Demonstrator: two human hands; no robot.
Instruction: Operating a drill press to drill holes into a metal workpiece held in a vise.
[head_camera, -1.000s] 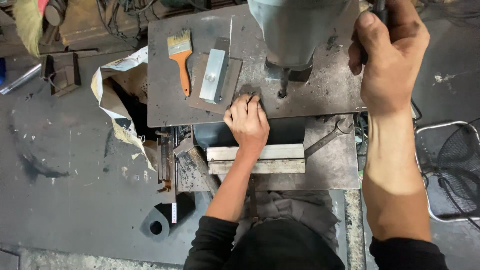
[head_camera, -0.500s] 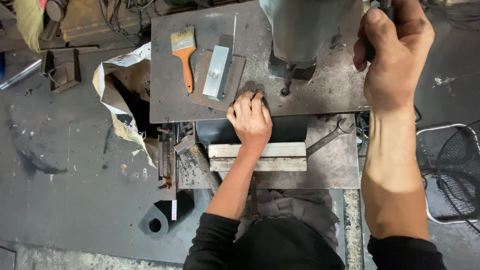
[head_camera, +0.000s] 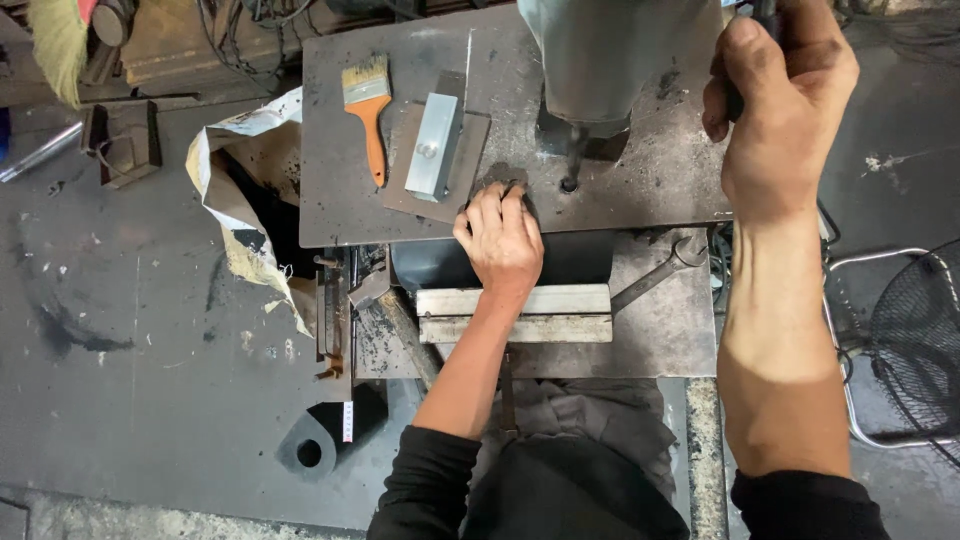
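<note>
My left hand (head_camera: 500, 238) rests palm down on the steel table plate (head_camera: 640, 190), its fingertips pressing a small dark metal piece (head_camera: 503, 177) flat. Just right of that piece a drill bit (head_camera: 572, 160) hangs from the grey drill press head (head_camera: 610, 55), its tip close to the plate. My right hand (head_camera: 785, 100) is raised at the upper right, closed around the press's dark feed handle (head_camera: 765, 15), mostly hidden by my fingers.
An orange-handled paintbrush (head_camera: 370, 110) and a grey metal block (head_camera: 437, 145) on a flat plate lie left of my hand. A wrench (head_camera: 660, 275) and two stacked bars (head_camera: 515, 313) sit lower. A torn paper sack (head_camera: 240, 200) is left, a wire fan (head_camera: 915, 350) right.
The view has shifted slightly, so the drill press head sits further right in frame. My left hand stays on the small piece and my right hand stays on the handle.
</note>
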